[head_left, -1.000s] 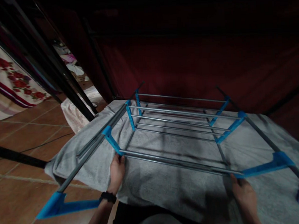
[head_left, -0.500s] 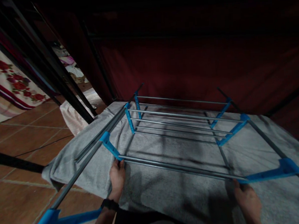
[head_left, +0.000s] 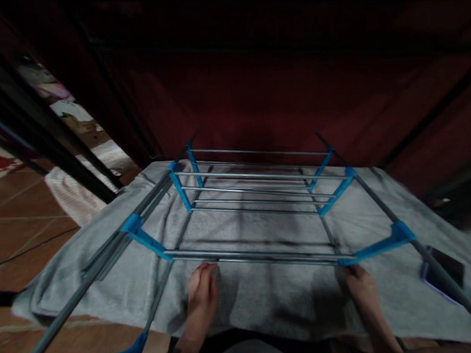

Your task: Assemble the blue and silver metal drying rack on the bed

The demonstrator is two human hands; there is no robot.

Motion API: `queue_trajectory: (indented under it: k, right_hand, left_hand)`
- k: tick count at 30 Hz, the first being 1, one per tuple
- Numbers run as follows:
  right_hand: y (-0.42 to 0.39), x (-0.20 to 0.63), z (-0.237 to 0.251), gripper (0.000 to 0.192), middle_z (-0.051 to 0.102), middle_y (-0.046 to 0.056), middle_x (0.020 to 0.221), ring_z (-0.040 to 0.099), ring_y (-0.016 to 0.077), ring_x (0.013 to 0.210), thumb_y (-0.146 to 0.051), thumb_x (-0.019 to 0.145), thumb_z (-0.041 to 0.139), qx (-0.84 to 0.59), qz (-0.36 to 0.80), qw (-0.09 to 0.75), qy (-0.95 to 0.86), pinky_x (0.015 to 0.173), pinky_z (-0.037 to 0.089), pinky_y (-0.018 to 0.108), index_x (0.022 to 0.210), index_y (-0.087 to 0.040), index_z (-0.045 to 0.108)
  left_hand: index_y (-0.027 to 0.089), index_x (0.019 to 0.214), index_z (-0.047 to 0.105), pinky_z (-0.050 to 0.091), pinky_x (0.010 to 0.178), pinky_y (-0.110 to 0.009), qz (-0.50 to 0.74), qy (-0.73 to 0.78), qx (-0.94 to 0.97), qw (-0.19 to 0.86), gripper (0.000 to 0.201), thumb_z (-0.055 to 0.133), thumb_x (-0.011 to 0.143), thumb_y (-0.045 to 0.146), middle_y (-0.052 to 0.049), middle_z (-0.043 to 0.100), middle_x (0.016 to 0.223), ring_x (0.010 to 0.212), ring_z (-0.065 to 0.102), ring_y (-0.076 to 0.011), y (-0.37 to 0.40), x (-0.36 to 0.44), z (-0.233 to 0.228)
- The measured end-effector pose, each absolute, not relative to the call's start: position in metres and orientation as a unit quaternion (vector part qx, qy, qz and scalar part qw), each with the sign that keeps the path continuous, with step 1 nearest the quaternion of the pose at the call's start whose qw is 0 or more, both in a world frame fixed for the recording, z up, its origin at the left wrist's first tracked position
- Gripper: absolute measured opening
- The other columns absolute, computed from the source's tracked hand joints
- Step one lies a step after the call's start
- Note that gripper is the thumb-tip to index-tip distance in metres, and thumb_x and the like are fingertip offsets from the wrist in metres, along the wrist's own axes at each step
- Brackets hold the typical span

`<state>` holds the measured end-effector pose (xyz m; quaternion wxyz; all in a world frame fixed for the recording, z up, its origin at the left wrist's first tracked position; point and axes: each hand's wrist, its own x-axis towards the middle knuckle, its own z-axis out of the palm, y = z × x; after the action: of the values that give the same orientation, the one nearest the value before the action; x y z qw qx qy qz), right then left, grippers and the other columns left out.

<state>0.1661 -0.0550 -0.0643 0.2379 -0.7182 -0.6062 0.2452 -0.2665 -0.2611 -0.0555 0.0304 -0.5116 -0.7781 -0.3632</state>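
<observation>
Fingers (head_left: 204, 275) now off rack (head_left: 259, 254), on towel (head_left: 265, 296)

A rack (head_left: 256, 196) of grey rods and blue brackets sits on a grey towel (head_left: 273, 295). The left hand (head_left: 202, 290) lies flat on the towel just under the nearest rods, fingers forward. The right hand (head_left: 359, 286) reaches the blue bracket (head_left: 377, 245) at the right corner, its grip unclear in the dim light. A phone (head_left: 441, 271) lies on the towel at right. Tiled floor (head_left: 21, 230) shows at left.
</observation>
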Motion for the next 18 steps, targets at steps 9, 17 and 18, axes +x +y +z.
queue_trajectory:
  k: [9, 17, 18]
  right_hand:
    - [-0.055, 0.148, -0.048, 0.035, 0.078, 0.014, 0.096, 0.07, 0.0316, 0.1, -0.035, 0.072, 0.047, -0.684, 0.291, 0.349, -0.57, 0.094, 0.055, 0.044, 0.09, -0.019, 0.072]
    - [-0.056, 0.146, -0.054, 0.034, 0.077, 0.012, 0.096, 0.071, 0.0271, 0.097, -0.027, 0.074, 0.045, -0.686, 0.274, 0.351, -0.575, 0.094, 0.054, 0.039, 0.091, -0.019, 0.073]
    - [-0.056, 0.145, -0.055, 0.034, 0.077, 0.012, 0.097, 0.071, 0.0266, 0.097, -0.027, 0.075, 0.045, -0.688, 0.27, 0.349, -0.576, 0.092, 0.054, 0.038, 0.092, -0.019, 0.073]
  left_hand:
    - [0.021, 0.144, 0.061, 0.047, 0.114, -0.053, -0.122, -0.618, -0.769, -0.107, 0.046, 0.044, 0.101, 0.018, -0.014, 0.066, 0.143, 0.135, 0.06, -0.0319, -0.155, -0.203, -0.053]
    - [0.022, 0.138, 0.065, 0.051, 0.107, -0.045, -0.113, -0.593, -0.772, -0.199, 0.045, 0.04, 0.101, 0.019, -0.012, 0.074, 0.131, 0.12, 0.071, -0.0293, -0.137, -0.196, -0.029]
    - [0.022, 0.138, 0.066, 0.051, 0.106, -0.045, -0.12, -0.596, -0.767, -0.205, 0.045, 0.041, 0.101, 0.02, -0.012, 0.075, 0.13, 0.119, 0.071, -0.0298, -0.137, -0.196, -0.027]
